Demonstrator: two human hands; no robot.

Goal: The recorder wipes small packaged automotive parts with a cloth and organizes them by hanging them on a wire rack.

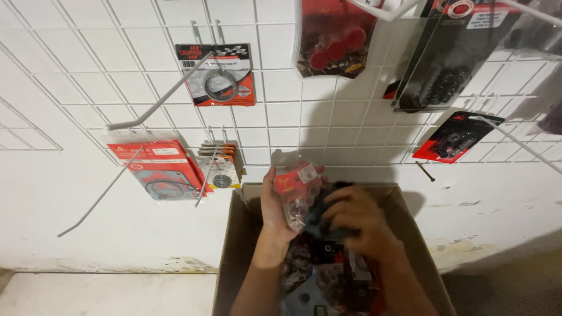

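box [234, 246]: cardboard, full of packets
left hand [275, 205]: fingers wrapped round red blister pack [298, 187]
right hand [357, 219]: fingers curled on dark packet [322, 219] — sorting step; next calls for a free peg

Cardboard box [240, 234] stands on the floor against the wall, below the wire grid panel [117, 76] fixed to that wall. Both hands are over the box's far edge: left hand [275, 205] holds a blister pack [298, 187] upright, right hand [357, 219] just right of it, touching a dark packet [322, 216]. More packets [328, 275] fill the box beneath. On the grid, a gasket pack [158, 169] hangs left of the box, a small carded stack [220, 167] between it and the box's left corner, a ring pack [219, 76] above these. Further packs hang along the grid's top right.
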